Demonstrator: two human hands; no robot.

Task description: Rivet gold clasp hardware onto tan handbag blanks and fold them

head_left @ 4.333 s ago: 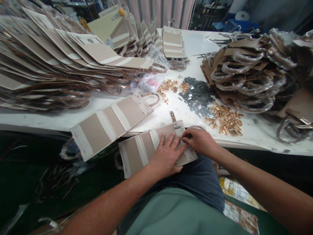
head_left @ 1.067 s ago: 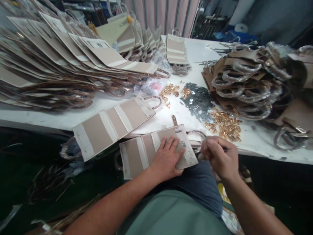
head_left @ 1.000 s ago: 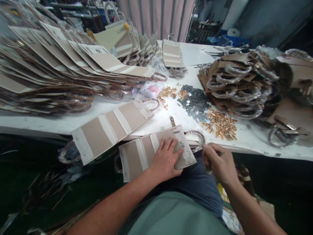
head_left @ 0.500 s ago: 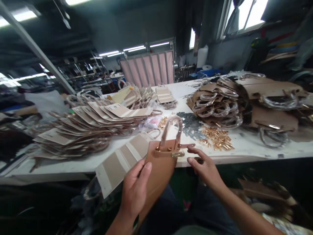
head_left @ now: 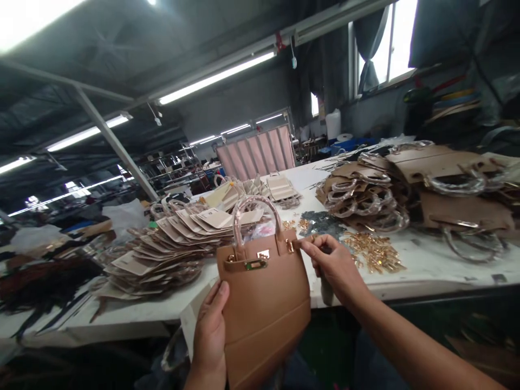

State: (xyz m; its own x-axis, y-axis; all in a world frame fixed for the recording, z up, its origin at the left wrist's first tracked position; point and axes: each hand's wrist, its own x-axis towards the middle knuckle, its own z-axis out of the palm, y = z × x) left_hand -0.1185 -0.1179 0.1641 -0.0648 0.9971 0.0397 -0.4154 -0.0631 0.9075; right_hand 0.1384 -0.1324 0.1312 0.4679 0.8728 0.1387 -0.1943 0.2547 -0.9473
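I hold a tan leather bag panel (head_left: 266, 303) upright in front of me, its brown face towards me. It carries a plastic-wrapped handle (head_left: 255, 208) and a gold clasp (head_left: 255, 264) near its top edge. My left hand (head_left: 209, 336) grips the panel's lower left edge, thumb on the front. My right hand (head_left: 335, 265) pinches the small strap tab at the panel's upper right corner, beside a gold fitting (head_left: 290, 246).
The white table (head_left: 430, 271) holds a fanned stack of beige-backed panels (head_left: 170, 244) at left and a heap of brown panels with wrapped handles (head_left: 406, 184) at right. Gold fittings (head_left: 376, 252) and dark metal pieces (head_left: 320, 223) lie between them.
The panel lay face down on my lap under my left hand. Now it is turned over and lifted upright, my right hand has moved onto its strap tab, and the camera has tilted up.
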